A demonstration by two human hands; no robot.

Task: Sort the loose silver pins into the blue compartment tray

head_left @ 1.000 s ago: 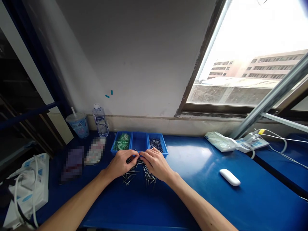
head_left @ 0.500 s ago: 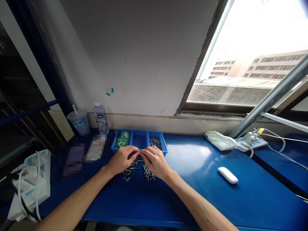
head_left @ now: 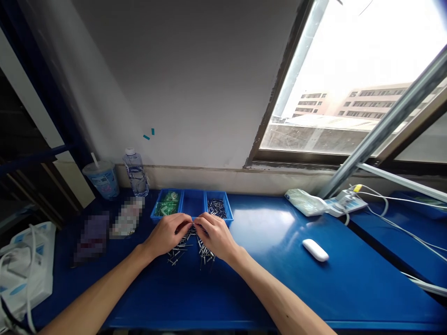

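Both hands meet fingertip to fingertip just in front of a blue three-part tray [head_left: 229,215]. My left hand [head_left: 170,234] has thumb and index pinched together; whatever lies between them is too small to make out. My right hand [head_left: 215,235] is pinched likewise, touching or nearly touching the left. Beneath and beside the fingers, loose metal rivets [head_left: 177,253] are spread on the blue table [head_left: 195,298]. In the tray, green packets [head_left: 169,203] fill the left compartment, the middle shows bare blue, and dark metal pieces [head_left: 216,208] lie in the right one.
A lidded cup [head_left: 104,180] and a clear bottle [head_left: 136,173] stand at the back left, near blurred packets [head_left: 128,217]. Power strips with cables lie at far left [head_left: 33,265] and right [head_left: 344,204]. A white case [head_left: 315,250] and a plastic packet [head_left: 305,202] are on the right.
The whole view has shifted, so the tray, hands and table items appear further left. The hands keep almost the same pinched pose before the tray.
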